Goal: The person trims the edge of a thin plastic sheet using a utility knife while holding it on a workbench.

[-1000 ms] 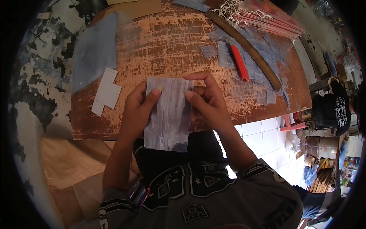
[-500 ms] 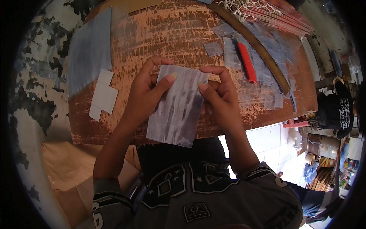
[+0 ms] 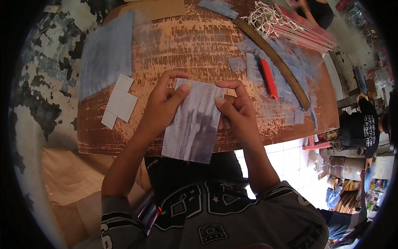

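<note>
Between my hands is a rectangular translucent plastic sheet (image 3: 191, 124), greyish with cloudy streaks, its lower end over the table's near edge. My left hand (image 3: 168, 97) pinches its upper left edge, thumb on top. The upper right edge is pinched by my right hand (image 3: 236, 106), also with the thumb on the face. Left of my left hand lies a white cut-out card (image 3: 121, 103) with fold lines. A red-handled cutter (image 3: 268, 79) rests on loose plastic pieces to the right of my right hand.
A large plastic sheet (image 3: 107, 56) covers the worn brown table's (image 3: 174, 45) left side. A long brown strip (image 3: 277, 58) curves across plastic scraps (image 3: 237, 64). White cords (image 3: 265, 18) pile up at the far right. Other people (image 3: 360, 126) are off to the right.
The view has shifted slightly, so table items sit a little differently in the picture. Both hands keep their grip on the plastic sheet. A person's arm now shows at the far right corner.
</note>
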{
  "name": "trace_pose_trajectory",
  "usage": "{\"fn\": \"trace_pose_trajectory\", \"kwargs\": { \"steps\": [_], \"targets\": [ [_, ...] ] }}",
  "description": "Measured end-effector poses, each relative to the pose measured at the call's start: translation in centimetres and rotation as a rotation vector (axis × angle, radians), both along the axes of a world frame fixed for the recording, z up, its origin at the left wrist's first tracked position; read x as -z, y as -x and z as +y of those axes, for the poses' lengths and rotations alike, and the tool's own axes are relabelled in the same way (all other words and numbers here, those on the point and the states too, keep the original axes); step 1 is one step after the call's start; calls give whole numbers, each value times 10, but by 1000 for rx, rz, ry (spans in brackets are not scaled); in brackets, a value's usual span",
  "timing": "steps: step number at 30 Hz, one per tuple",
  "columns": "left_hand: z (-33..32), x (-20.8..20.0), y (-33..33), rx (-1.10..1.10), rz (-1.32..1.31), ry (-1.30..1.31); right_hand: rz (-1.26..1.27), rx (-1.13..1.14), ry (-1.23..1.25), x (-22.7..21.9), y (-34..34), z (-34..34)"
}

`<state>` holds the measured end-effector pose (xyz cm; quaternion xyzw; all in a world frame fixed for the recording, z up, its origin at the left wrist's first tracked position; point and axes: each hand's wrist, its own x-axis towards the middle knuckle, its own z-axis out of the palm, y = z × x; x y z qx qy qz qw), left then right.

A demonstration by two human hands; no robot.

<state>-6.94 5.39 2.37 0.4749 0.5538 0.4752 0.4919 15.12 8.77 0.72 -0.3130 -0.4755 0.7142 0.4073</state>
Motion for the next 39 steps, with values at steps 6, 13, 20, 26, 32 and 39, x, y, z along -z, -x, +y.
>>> {"fn": "trace_pose_trajectory", "kwargs": {
  "steps": [6,13,20,26,32,39],
  "targets": [
    [8,-1,14,27,136,0,-10,-35,-77,-4,4,-1],
    [41,-14,7,116,857,-759,-47,-27,-95,-2,12,-3],
    [65,-21,-5,376,823,-349,6,18,-65,10,28,1],
    [74,-10,-11,389,893,-304,3,26,-16,14,27,6],
    [74,-1,-15,299,891,-455,-23,161,-20,13,29,0],
    [91,-26,-4,164,973,-499,-112,-54,71,-2,18,-12]
  ]
}}
